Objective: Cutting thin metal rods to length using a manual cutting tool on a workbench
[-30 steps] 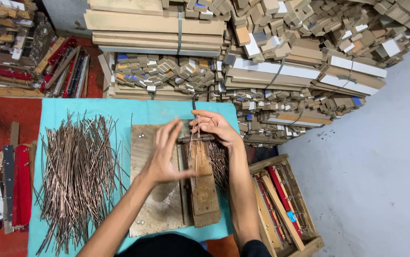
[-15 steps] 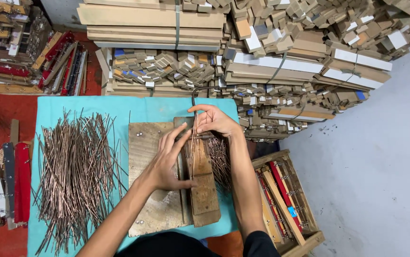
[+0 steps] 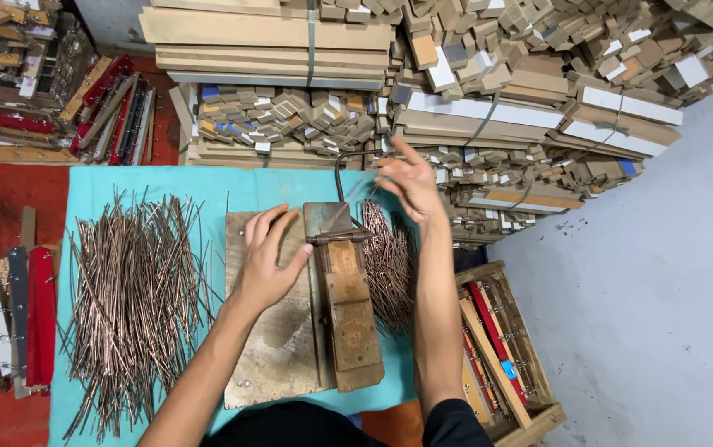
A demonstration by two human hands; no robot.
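Workbench, head view, one person seated at 6 o'clock. Left hand (image 3: 269,263) lies flat, fingers spread and empty, on the worn wooden board (image 3: 278,348) at the centre of the teal table cover (image 3: 124,186), just beside the bending jig (image 3: 348,306) — a narrow upright block with a metal pin across its top. Right hand (image 3: 406,182) is raised at 1 o'clock of the jig, fingers loosely apart; a thin bent wire (image 3: 341,165) arcs up beside it, but whether the fingertips actually pinch it cannot be told. Straight copper-coloured rods (image 3: 133,290), a loose heap, lie at 9 o'clock of the board. A smaller pile of worked rods (image 3: 388,265) lies at 3 o'clock of the jig, under the right forearm. Handling judgement: each rod looks light, thin, stiff yet bendable, smooth and apt to roll or tangle — best taken singly near one end between thumb and forefinger. Surroundings: stacked wooden strips and offcuts (image 3: 489,91) at 12 o'clock, a wooden crate of red and pale slats (image 3: 501,356) at 4 o'clock, red and grey slats (image 3: 9,319) at 9 o'clock.
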